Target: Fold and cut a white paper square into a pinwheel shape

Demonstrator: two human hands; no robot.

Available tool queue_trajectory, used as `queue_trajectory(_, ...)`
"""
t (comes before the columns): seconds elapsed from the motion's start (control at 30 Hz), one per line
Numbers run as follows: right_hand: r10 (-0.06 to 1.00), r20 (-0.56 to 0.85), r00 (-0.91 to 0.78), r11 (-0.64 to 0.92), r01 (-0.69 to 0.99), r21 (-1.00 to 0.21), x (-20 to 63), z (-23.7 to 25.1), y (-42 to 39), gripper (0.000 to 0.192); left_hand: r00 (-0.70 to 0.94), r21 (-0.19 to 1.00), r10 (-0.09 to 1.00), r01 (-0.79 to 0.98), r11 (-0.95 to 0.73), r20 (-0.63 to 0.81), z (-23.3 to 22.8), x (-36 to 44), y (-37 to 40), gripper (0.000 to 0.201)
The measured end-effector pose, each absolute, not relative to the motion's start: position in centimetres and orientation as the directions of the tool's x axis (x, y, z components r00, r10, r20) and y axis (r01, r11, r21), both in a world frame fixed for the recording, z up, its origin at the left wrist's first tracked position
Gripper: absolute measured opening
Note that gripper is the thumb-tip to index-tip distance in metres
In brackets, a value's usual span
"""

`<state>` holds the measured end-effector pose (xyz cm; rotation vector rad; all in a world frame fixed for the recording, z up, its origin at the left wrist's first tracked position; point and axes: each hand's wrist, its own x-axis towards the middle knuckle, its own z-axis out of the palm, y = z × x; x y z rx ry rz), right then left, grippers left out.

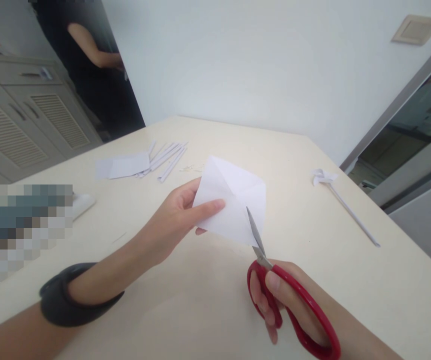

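A square of white paper [238, 220] with crease lines is pinched in my left hand [185, 210], the thumb lying on top of it and the fingers beneath. Red-handled scissors [315, 310] are in my right hand [286, 295], with thumb and fingers through the loops. Their blades are parted around the paper's lower right corner, one blade above the sheet and the other mostly hidden below it. A dark band [76, 295] circles my left wrist.
Paper sheets [128, 165] and several rolled paper sticks [166, 157] lie at the back left of the table [298, 155], with small scraps beside them. A paper pinwheel [326, 176] on a stick rests at the right. A person [95, 60] stands beyond the table.
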<state>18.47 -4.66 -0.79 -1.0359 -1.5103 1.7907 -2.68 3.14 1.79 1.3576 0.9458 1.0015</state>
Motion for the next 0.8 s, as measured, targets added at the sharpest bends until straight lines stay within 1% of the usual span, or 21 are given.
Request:
queue_trajectory(0.2,0.809,-0.250,-0.532,-0.228,0.108,-0.968,19.00,-0.82,-4.71,0.041,0.338,0.999,0.940,-0.020,-0.037,0.042,1.99,-2.64,3.17,0.020)
queue_trajectory(0.37,0.810,-0.200,-0.551,-0.160,0.121,-0.980,18.93,-0.52,-4.65,0.041,0.369,0.998,0.928,0.004,-0.063,0.057,2.24,-2.55,3.05,0.020)
queue_trajectory(0.5,0.817,-0.203,-0.540,-0.147,0.144,-0.978,18.88,-0.16,-4.66,0.038,0.368,0.997,0.928,0.032,-0.074,0.057,2.29,-2.40,2.96,0.018)
queue_trajectory(0.67,0.841,-0.168,-0.515,-0.104,0.151,-0.983,18.81,-0.05,-4.75,0.039,0.379,0.997,0.924,0.025,-0.070,0.056,2.33,-2.45,2.93,0.018)
queue_trajectory(0.8,0.842,-0.216,-0.494,-0.128,0.206,-0.970,18.68,-0.69,-5.10,0.040,0.388,0.997,0.920,0.025,-0.078,0.062,2.34,-2.50,2.88,0.019)
